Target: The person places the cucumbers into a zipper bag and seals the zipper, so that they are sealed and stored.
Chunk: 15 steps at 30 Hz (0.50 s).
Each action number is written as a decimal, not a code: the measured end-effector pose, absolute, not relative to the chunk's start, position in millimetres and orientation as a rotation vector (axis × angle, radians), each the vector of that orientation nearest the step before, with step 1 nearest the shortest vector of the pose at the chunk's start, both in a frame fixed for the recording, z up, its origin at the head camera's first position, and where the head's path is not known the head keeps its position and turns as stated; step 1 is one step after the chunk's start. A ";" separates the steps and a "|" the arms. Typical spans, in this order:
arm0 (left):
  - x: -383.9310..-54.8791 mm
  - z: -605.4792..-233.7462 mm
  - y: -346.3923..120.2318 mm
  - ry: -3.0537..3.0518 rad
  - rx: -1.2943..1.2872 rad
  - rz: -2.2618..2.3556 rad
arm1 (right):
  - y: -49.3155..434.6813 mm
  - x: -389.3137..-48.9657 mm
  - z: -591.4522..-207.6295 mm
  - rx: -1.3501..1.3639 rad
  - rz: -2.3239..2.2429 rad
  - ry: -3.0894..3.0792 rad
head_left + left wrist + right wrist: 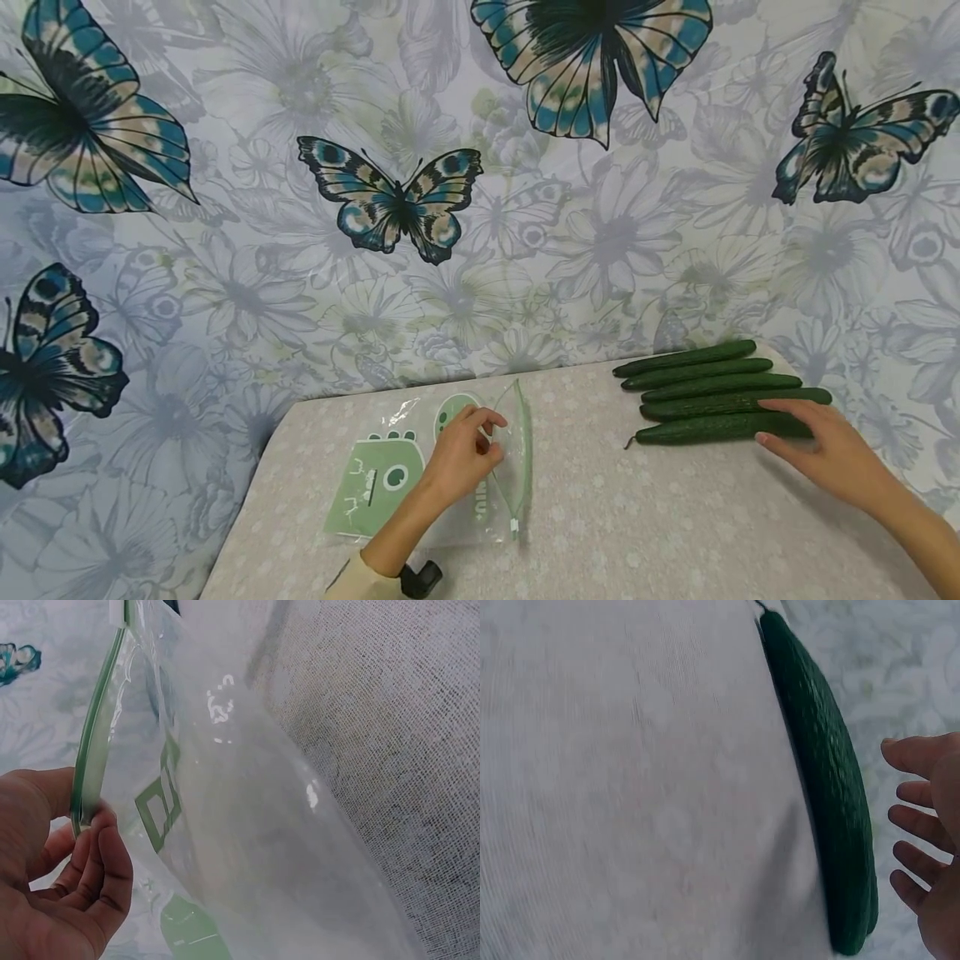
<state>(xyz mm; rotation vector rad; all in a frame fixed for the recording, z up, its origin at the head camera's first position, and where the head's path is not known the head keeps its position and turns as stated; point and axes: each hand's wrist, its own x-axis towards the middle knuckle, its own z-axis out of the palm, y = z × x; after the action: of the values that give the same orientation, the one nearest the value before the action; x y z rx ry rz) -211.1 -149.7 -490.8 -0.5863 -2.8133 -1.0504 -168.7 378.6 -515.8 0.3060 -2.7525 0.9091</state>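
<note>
A clear zip bag [375, 496] with green cartoon prints lies on the table, its green-edged mouth facing right. My left hand [465, 454] is over the bag near that mouth. In the left wrist view, its thumb and fingers pinch the green zip strip [96, 727], and the clear plastic [255, 840] bulges beside it. Several dark green cucumbers [720, 384] lie side by side at the back right. Over the right end of the nearest cucumber [697, 429], my right hand [832, 450] hovers with fingers spread and thumb apart. The right wrist view shows that hand [937, 817] holding nothing.
A pale patterned cloth covers the table [592, 517]. Behind it hangs a butterfly-print fabric [247, 292], right against the back edge. A black wrist camera [422, 579] sits at my left cuff. The bag's white slider [514, 525] is at its near corner.
</note>
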 end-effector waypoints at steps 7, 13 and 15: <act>-210.8 -493.0 -151.4 -2.796 -0.576 -1.135 | 416.2 -173.7 -533.9 0.226 0.762 -2.737; -210.3 -492.3 -151.6 -2.788 -0.577 -1.133 | 434.9 -175.4 -546.2 0.185 0.718 -2.709; -210.1 -492.3 -152.0 -2.787 -0.578 -1.128 | 437.6 -176.1 -548.0 0.175 0.732 -2.722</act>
<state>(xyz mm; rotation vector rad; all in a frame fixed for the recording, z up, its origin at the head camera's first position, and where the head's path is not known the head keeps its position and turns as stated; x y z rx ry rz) -210.1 -152.0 -492.3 -0.5778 -2.7874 -1.1278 -176.1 437.6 -548.0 0.1747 -2.7224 0.7321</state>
